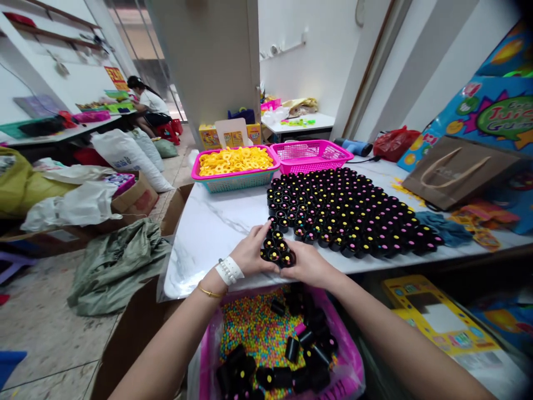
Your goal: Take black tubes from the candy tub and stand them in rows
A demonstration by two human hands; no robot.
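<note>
My left hand (253, 253) and my right hand (306, 261) curve around a small cluster of black cups (275, 248) at the front edge of the white marbled table (200, 239). The fingertips of both hands touch the cluster from its two sides. These cups stand upright, with small coloured pieces inside. Just behind and to the right, a large block of similar black cups (345, 208) stands packed in rows, showing pink and yellow dots. Below the table edge, a pink tray (353, 355) holds many small coloured balls (254, 322) and loose black cups (292, 350).
A basket of yellow rings (235, 162) and a pink basket (312, 155) stand at the table's back. A brown paper bag (458, 169) and blue cloth (447, 228) lie right. Sacks (129, 158) fill the left floor; a person (150, 105) sits far back.
</note>
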